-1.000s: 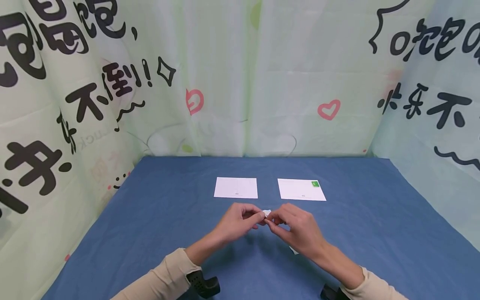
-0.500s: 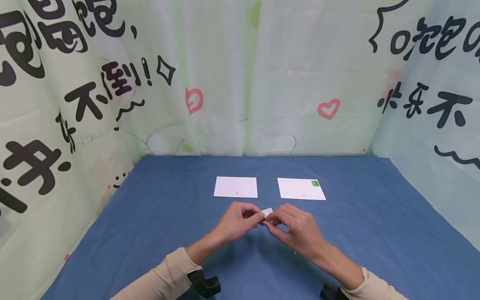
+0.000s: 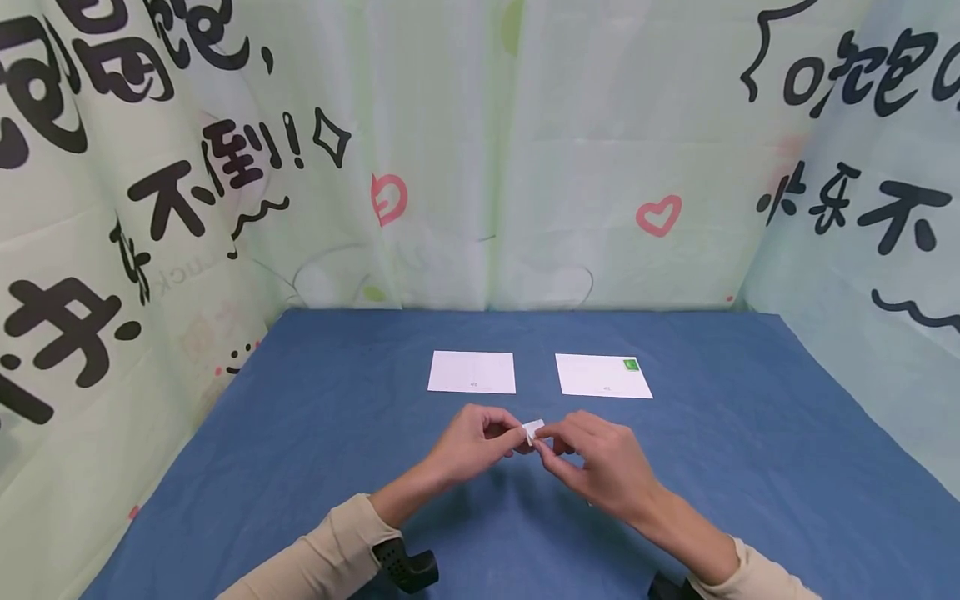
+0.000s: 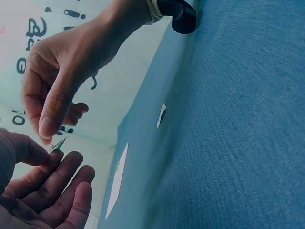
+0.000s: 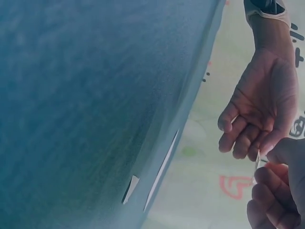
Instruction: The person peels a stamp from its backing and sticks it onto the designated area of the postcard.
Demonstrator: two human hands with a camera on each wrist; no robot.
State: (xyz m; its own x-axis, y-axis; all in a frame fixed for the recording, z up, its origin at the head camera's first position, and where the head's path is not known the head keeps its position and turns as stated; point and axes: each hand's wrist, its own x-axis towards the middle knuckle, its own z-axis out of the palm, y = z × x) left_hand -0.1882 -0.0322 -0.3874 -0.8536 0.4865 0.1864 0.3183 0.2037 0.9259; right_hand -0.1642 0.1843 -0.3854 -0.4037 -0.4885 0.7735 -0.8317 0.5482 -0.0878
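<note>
Between my two hands, above the near middle of the table, is a small stamp (image 3: 533, 428), white on the side facing the head camera. A green face shows on the stamp (image 4: 58, 144) in the left wrist view. My left hand (image 3: 480, 442) pinches it between thumb and forefinger, the other fingers loosely bent. My right hand (image 3: 592, 458) has its thumb and forefinger at the stamp's right edge, pinching there. From the right wrist, the stamp (image 5: 258, 163) appears as a thin pale sliver between both hands' fingertips. Fingers cover part of it.
Two white rectangular cards lie farther back: a left card (image 3: 472, 372) without a stamp and a right card (image 3: 600, 377) bearing a green stamp (image 3: 631, 364). A small white scrap (image 4: 162, 116) lies on the blue cloth (image 3: 300, 417), mostly behind the right hand in the head view.
The stamp has tilted between the fingertips and shows more of its white side. The right hand has shifted slightly to the right; the left has barely moved.
</note>
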